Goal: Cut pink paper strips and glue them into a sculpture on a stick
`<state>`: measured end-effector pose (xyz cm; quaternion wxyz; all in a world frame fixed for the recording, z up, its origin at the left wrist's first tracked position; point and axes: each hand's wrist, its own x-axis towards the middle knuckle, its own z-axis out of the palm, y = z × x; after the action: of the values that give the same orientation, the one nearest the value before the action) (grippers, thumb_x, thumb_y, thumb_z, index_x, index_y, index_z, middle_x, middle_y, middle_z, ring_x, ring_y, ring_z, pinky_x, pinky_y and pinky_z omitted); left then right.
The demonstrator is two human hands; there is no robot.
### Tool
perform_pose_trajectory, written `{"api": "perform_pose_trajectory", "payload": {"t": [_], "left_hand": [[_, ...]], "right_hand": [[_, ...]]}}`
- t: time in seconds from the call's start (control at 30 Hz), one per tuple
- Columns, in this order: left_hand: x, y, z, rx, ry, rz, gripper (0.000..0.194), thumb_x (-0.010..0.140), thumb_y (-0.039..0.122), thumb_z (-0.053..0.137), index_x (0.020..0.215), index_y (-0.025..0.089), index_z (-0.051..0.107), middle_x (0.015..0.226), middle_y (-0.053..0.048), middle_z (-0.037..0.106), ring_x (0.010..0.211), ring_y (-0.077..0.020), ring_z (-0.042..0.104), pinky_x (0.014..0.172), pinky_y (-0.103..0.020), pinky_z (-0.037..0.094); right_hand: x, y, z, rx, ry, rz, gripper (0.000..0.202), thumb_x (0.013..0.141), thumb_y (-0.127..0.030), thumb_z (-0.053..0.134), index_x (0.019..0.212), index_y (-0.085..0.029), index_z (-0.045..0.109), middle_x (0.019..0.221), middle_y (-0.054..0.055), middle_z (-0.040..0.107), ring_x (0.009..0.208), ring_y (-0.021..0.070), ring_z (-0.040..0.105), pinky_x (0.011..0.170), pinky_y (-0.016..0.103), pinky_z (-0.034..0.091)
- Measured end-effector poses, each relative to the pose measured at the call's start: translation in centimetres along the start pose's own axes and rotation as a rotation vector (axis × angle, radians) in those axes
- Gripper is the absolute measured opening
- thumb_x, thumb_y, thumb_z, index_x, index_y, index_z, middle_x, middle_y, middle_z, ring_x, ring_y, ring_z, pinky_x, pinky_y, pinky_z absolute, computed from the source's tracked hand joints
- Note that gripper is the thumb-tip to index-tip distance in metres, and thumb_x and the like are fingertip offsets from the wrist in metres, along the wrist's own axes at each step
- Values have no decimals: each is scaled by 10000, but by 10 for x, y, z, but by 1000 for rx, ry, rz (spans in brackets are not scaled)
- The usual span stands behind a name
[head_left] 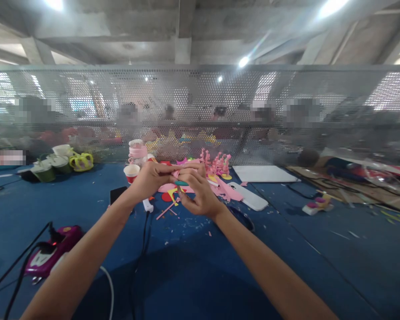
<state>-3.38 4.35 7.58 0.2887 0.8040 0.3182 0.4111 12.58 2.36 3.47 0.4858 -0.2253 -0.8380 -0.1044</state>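
Tabletop (303, 266) in blue is backed by a grey perforated screen (193, 80) and crossed by two bare forearms, which are stretched forward and angled inward until the hands are brought together near the middle. A single white panel (265, 174) is laid flat to the right of the far cluster, and one purple power strip (68, 240), into which black plugs are pushed, is set beside the left forearm. The left hand (153, 178) is bent rightward at the wrist, its fingertips clamped on a pink piece (176, 173); the right hand (200, 191) is turned leftward, fingers curled, and is closed on a teal piece (180, 182). The pink piece is held between the two hands, above the table; most of it is hidden, so its long axis cannot be told. The teal piece is held just below, its long axis nearly level, one end directed at the left hand. Beyond, one white phone-shaped object (253, 198), one lidded jar (138, 151) and a red-and-white paper cup (131, 172) are seen, with pink figures (216, 164) crowded too closely to be counted. Small scraps are scattered below the hands.
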Motion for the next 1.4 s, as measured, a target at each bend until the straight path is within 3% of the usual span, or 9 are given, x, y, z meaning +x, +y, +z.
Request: {"api": "perform_pose_trajectory", "payload": {"t": [0.2, 0.4, 0.57, 0.67, 0.8, 0.93, 1.1, 1.4], "left_hand": [[2, -4, 1, -37, -15, -23, 232, 627, 255, 630, 827, 156, 696, 661, -23, 672, 690, -139, 570, 657, -266, 468], [4, -2, -9, 93, -185, -32, 228, 658, 242, 606, 849, 137, 671, 691, -20, 642, 639, -107, 524, 592, -223, 417], [3, -3, -17, 77, -268, -71, 234, 668, 245, 598, 874, 150, 655, 759, -32, 646, 702, -124, 544, 635, -231, 412], [3, -5, -16, -14, -318, -144, 196, 663, 232, 602, 837, 159, 652, 772, -29, 646, 721, -120, 561, 663, -230, 423], [4, -12, -12, -246, -419, -291, 179, 685, 214, 587, 843, 152, 643, 793, -37, 652, 724, -108, 590, 735, -264, 446], [5, -23, -6, -379, -426, -354, 222, 686, 207, 603, 897, 143, 628, 828, -50, 660, 708, -102, 603, 766, -291, 456], [7, -28, -1, -307, -362, -324, 249, 664, 199, 623, 906, 142, 627, 760, -32, 660, 657, -93, 589, 720, -269, 463], [8, -31, -1, 106, -328, -89, 199, 653, 143, 566, 836, 153, 643, 592, 19, 563, 534, -71, 454, 507, -192, 371]], "right_hand": [[3, 1, -2, 52, 36, -17, 200, 691, -146, 427, 873, -213, 477, 867, 48, 571, 908, 212, 471, 823, 382, 365], [10, 3, -12, 130, -142, 89, 191, 742, -224, 434, 884, -232, 562, 915, 38, 613, 960, 238, 442, 850, 437, 346], [14, 0, -19, 183, -180, 105, 228, 771, -267, 469, 953, -247, 606, 923, 31, 637, 1005, 243, 407, 873, 463, 311], [14, -1, -17, 197, -172, 118, 223, 787, -269, 449, 928, -242, 620, 896, 35, 640, 981, 239, 419, 850, 455, 328], [13, 1, -11, 212, -142, 178, 232, 814, -243, 405, 729, -199, 617, 739, 55, 586, 857, 210, 463, 764, 383, 393], [12, 6, -4, 231, -125, 241, 253, 831, -237, 380, 667, -188, 567, 676, 51, 529, 779, 194, 459, 709, 353, 409], [9, 9, 2, 235, -125, 307, 163, 803, -264, 442, 735, -199, 574, 763, 49, 559, 842, 204, 456, 797, 401, 373], [6, 10, 7, 248, -145, 349, 172, 797, -291, 463, 744, -196, 596, 772, 56, 573, 875, 214, 433, 810, 408, 367]]}}
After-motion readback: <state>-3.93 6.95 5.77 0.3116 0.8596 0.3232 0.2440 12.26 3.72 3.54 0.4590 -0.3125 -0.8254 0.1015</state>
